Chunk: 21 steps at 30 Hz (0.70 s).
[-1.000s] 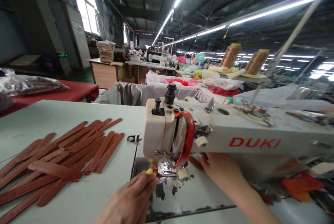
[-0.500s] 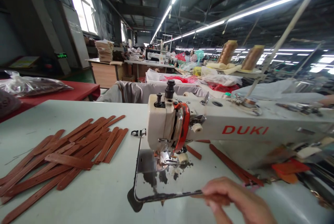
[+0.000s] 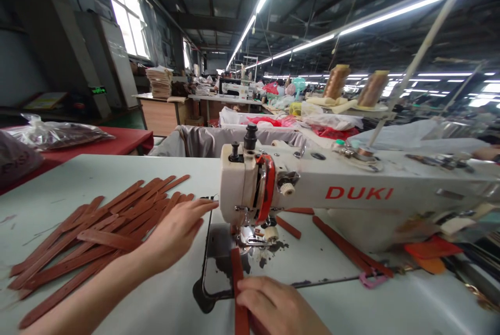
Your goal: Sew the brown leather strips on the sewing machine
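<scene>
A brown leather strap lies lengthwise on the metal bed plate, its far end by the presser foot of the sewing machine. My right hand grips the strap from its right side, near the front edge of the plate. With fingers stretched forward, my left hand reaches to the left side of the machine head; whether the fingertips touch it I cannot tell. Beneath and beyond the left arm spreads a loose pile of brown leather straps.
Further leather straps lie under the machine arm, near small purple scissors-like handles. Orange-red pieces sit at the right. Thread cones stand behind the machine. A plastic bag rests on the red table at left.
My left hand has come into view, reaching over to the machine head. My right hand has moved left, and the strap now lies lengthwise on the plate by the presser foot.
</scene>
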### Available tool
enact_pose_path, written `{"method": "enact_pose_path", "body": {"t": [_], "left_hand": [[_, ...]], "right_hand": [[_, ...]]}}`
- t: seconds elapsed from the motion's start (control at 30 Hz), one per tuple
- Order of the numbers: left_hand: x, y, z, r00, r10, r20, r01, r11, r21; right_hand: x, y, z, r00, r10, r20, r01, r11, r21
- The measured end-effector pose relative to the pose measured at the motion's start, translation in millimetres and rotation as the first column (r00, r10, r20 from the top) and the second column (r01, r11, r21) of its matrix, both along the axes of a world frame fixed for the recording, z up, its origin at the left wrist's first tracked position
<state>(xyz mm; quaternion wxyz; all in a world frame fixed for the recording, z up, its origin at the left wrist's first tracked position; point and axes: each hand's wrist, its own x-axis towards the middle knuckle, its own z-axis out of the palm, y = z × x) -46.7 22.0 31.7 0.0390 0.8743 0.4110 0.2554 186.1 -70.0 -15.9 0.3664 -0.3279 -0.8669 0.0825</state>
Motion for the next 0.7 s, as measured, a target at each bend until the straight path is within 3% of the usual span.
{"method": "enact_pose_path", "body": {"t": [0.13,0.23,0.33,0.43,0.47,0.57,0.7], "left_hand": [[20.0,15.6,-11.0,0.983,-0.150,-0.103,0.150,0.989,-0.010],[8.6,17.5,-16.0,0.975,-0.175,-0.138,0.174,0.985,-0.016],[-21.2,7.9,-18.8,0.975,-0.128,-0.181,0.135,0.990,0.029],[-33.9,-14.7,-23.1,0.983,-0.023,-0.183,0.058,0.980,0.189],[-30.4,-23.7,-24.6,0.989,-0.014,-0.145,0.046,0.976,0.215],[-5.2,-46.2,-28.4,0.983,-0.162,-0.088,0.175,0.969,0.174],[21.6,-52.5,-34.8,0.966,-0.237,-0.103,0.254,0.945,0.205]], "right_hand": [[-4.7,7.2,-16.7,0.993,-0.026,0.118,0.032,0.998,-0.048],[-6.2,11.1,-28.5,0.988,-0.077,0.135,0.084,0.995,-0.051],[-8.1,12.9,-34.1,0.991,-0.094,0.091,0.095,0.995,-0.004],[-11.8,14.4,-32.1,0.995,-0.093,0.046,0.090,0.994,0.064],[-13.4,15.0,-30.3,0.995,-0.094,0.031,0.091,0.992,0.088],[-17.7,17.1,-24.4,0.994,-0.105,-0.015,0.106,0.981,0.164],[-19.3,20.1,-21.1,0.994,-0.111,-0.004,0.109,0.967,0.230]]}}
